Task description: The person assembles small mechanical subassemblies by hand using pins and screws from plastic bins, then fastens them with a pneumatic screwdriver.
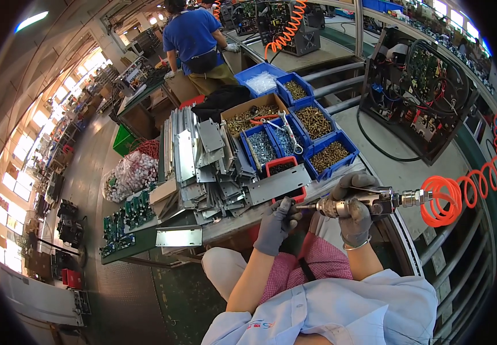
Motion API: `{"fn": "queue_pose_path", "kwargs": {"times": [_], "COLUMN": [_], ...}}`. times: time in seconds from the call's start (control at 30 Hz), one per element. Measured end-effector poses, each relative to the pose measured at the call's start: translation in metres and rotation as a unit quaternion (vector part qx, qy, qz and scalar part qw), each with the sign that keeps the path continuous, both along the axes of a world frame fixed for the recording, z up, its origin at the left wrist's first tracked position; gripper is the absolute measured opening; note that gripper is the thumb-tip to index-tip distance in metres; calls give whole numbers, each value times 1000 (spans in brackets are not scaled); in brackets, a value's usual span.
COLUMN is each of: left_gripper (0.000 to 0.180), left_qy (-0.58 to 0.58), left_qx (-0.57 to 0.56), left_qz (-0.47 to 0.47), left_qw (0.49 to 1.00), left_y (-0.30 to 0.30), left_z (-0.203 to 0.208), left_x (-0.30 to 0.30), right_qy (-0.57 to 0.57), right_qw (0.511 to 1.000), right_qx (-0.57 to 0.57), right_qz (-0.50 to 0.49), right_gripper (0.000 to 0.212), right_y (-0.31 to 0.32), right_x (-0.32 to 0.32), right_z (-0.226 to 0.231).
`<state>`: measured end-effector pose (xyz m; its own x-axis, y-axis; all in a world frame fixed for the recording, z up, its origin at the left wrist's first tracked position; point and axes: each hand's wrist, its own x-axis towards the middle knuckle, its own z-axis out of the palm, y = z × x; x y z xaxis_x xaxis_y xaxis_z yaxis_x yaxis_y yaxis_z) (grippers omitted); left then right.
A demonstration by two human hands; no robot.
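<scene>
In grey gloves, both of my hands are in front of my lap. My right hand wraps round a metal air screwdriver, held level with its bit pointing left. An orange coiled air hose joins its rear end. My left hand is closed with fingertips pinched at the bit's tip; what they hold is too small to make out. Just beyond it, a flat metal plate lies across a red-rimmed tray. Blue bins of brass-coloured fasteners stand past my right hand.
Stacked metal plates crowd the bench's left part. Pliers and a wrench lie over the bins. Green circuit boards and a bag of white parts sit further left. An opened machine stands on the roller line; a co-worker in blue is beyond.
</scene>
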<state>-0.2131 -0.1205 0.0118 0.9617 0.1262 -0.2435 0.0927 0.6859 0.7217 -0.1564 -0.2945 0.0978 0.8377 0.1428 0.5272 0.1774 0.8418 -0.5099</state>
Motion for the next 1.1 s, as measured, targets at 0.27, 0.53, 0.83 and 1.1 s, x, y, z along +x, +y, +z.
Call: {"fn": "queue_pose_path", "kwargs": {"times": [0.27,0.53,0.83,1.1], "left_gripper": [23,27,27,28], "left_qy": [13,14,9,44], "left_qx": [-99,127,545,662], "left_qz": [10,44,-30,-5], "left_qw": [995,991,838,748], "left_y": [-15,-18,30,20], "left_z": [4,21,14,1], "left_x": [-8,-2,94,87], "right_qy": [-25,15,27,45], "right_qw": [1000,1000,992,977], "right_qx": [15,17,-84,-198], "right_qz": [2,-4,-89,-61], "right_gripper": [34,39,8,15], "right_y": [2,8,62,49], "right_x": [-1,9,95,105], "right_z": [-8,-10,-6,-14]}}
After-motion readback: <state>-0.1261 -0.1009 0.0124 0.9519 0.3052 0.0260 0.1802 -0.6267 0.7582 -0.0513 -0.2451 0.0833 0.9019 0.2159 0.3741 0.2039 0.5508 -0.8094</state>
